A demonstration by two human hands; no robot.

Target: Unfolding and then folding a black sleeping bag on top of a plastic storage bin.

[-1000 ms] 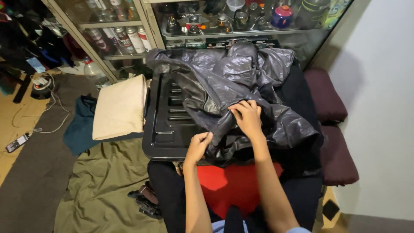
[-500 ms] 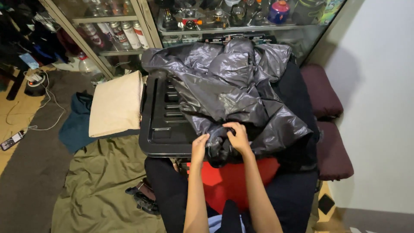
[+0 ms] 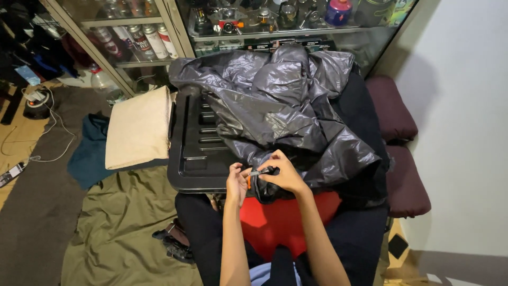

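Note:
A crumpled shiny dark grey jacket (image 3: 280,100) lies spread over a black moulded plastic lid (image 3: 198,159) in front of me. Both hands meet at the jacket's near edge. My left hand (image 3: 236,184) pinches a small orange and grey piece, seemingly a zip pull (image 3: 253,175). My right hand (image 3: 283,173) grips the bunched dark fabric right beside it. A red panel (image 3: 288,220) shows below my forearms, over my lap.
A beige cushion (image 3: 138,127) lies left of the lid. An olive green cloth (image 3: 119,228) covers the floor at the lower left. A glass cabinet (image 3: 159,32) with cans and jars stands behind. Maroon seat cushions (image 3: 402,159) and a white wall are on the right.
My right hand has come down from the middle of the jacket to its near edge. Both hands have closed together there on the fabric and the small orange piece.

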